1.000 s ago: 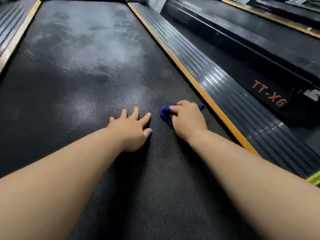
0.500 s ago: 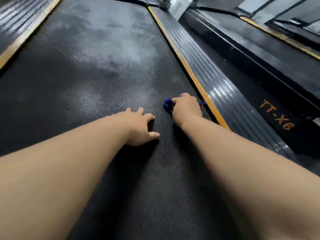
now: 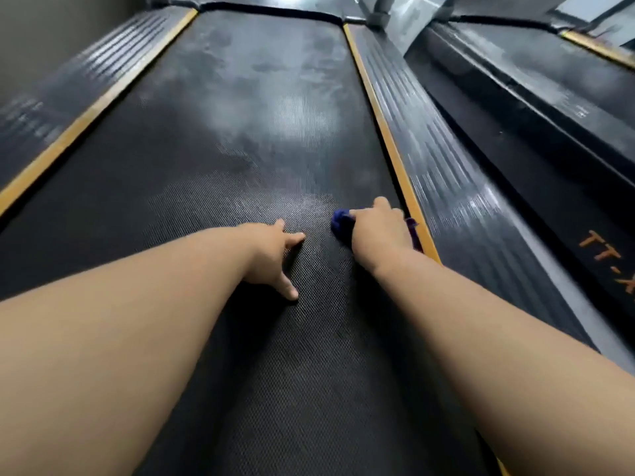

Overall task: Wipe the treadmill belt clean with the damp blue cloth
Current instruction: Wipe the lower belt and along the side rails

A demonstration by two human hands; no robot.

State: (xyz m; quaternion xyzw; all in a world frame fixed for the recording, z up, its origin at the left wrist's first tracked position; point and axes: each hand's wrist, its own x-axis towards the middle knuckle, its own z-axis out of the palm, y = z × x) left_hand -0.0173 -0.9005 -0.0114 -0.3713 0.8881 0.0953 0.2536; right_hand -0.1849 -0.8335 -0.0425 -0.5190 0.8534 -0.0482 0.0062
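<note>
The blue cloth (image 3: 341,222) sits bunched on the treadmill belt (image 3: 240,139), close to the orange-edged side rail (image 3: 446,173). The right hand (image 3: 379,231) is curled over it, pressing down. The left hand (image 3: 271,255) lies spread flat alongside. Hazy grey patches (image 3: 292,118) farther up suggest most wiping remains. No container shows.

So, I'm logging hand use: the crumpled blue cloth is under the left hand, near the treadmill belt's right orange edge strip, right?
No: the head view shows the crumpled blue cloth under the right hand, near the right orange edge strip of the black textured treadmill belt. The left hand rests bare on the belt.
</note>
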